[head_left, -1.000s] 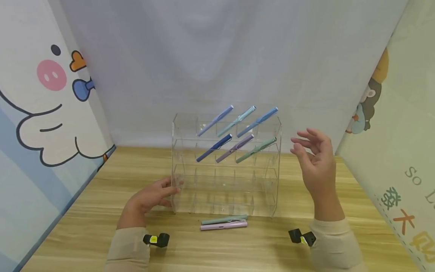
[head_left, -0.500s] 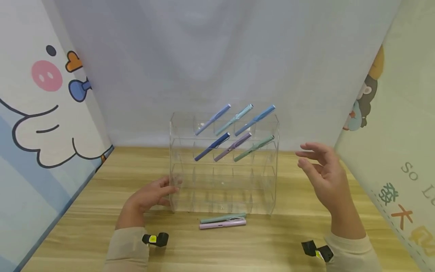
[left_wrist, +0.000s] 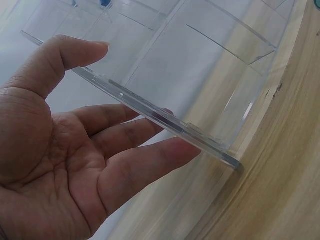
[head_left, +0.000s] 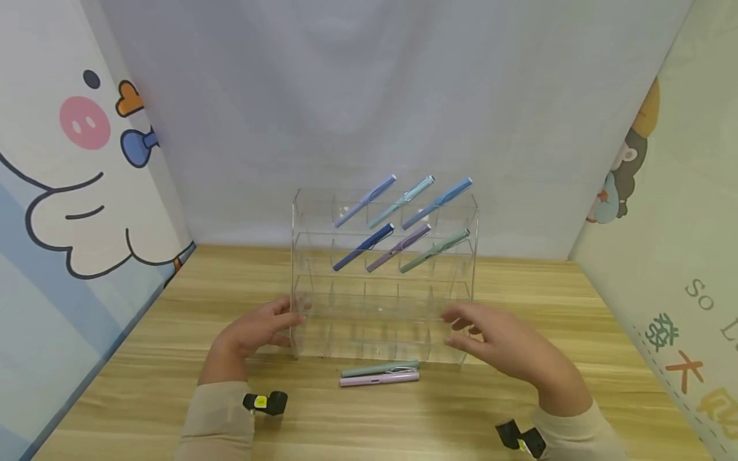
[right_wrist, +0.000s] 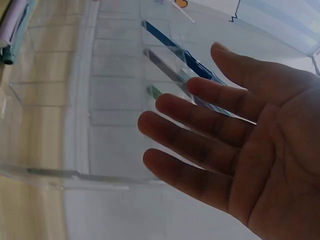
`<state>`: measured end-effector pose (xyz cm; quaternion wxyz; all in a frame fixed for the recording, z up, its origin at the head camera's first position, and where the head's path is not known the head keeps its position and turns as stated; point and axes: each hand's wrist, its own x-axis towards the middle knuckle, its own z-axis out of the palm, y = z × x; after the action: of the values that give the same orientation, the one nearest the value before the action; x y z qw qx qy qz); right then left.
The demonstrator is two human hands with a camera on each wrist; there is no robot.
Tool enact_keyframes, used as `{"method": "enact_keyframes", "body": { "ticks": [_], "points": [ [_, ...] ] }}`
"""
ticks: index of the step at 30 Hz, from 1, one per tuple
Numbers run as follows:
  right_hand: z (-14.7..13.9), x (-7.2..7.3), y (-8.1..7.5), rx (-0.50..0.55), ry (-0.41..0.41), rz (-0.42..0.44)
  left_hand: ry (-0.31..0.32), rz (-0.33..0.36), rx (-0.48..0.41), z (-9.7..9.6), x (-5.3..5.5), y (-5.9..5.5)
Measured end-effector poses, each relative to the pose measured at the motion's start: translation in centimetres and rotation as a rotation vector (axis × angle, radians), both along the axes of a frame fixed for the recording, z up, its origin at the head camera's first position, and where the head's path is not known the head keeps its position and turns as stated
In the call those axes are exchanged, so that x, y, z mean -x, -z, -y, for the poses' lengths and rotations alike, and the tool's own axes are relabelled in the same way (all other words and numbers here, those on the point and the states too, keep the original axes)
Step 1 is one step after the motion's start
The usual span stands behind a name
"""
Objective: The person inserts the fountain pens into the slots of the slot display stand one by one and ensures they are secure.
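Note:
A clear acrylic pen display rack point(head_left: 380, 309) stands upright on the table. My left hand point(head_left: 254, 331) grips its left side panel; in the left wrist view the thumb point(left_wrist: 85, 52) lies on one side of the panel edge and the fingers point(left_wrist: 150, 160) on the other. My right hand point(head_left: 501, 339) is at the rack's lower right side, holding nothing, its fingers point(right_wrist: 190, 140) extended and spread in the right wrist view. Several pens slant in the top two tiers, among them a dark blue pen point(head_left: 363, 248) and a purple pen point(head_left: 398, 248).
In front of the rack, a green pen point(head_left: 377, 369) and a pink pen point(head_left: 380, 380) lie side by side on the wooden table point(head_left: 346, 429). A pale curtain point(head_left: 357, 96) hangs behind, with printed panels point(head_left: 663, 224) at either side.
My right hand has swung from the right of the rack, where it was raised, down and left to the rack's lower right side. The left hand stays on the left panel.

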<state>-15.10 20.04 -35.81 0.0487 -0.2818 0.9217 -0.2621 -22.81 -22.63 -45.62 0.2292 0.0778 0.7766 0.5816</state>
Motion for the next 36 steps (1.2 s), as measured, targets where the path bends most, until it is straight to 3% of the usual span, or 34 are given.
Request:
{"method": "enact_keyframes", "body": {
  "ticks": [2, 6, 14, 23, 31, 36],
  "points": [
    [1.1, 0.1, 0.8, -0.052, -0.027, 0.034, -0.003, 0.002, -0.001, 0.0, 0.0, -0.1],
    [3.2, 0.4, 2.5, -0.153, -0.077, 0.012, 0.003, 0.000, -0.014, 0.0, -0.1, -0.1],
    [5.3, 0.1, 4.0, -0.215, -0.101, -0.174, 0.015, -0.011, -0.012, -0.1, -0.1, -0.2],
    [6.8, 0.1, 5.9, -0.357, -0.070, -0.119, 0.018, -0.010, -0.014, 0.0, 0.0, -0.3],
    [7.2, 0.1, 7.6, -0.440, -0.110, -0.211, 0.029, -0.007, -0.034, 0.1, 0.1, 0.1],
    [7.4, 0.0, 8.0, -0.458, -0.094, -0.223, 0.046, -0.024, -0.035, 0.2, 0.1, 0.0]
  ]
}}
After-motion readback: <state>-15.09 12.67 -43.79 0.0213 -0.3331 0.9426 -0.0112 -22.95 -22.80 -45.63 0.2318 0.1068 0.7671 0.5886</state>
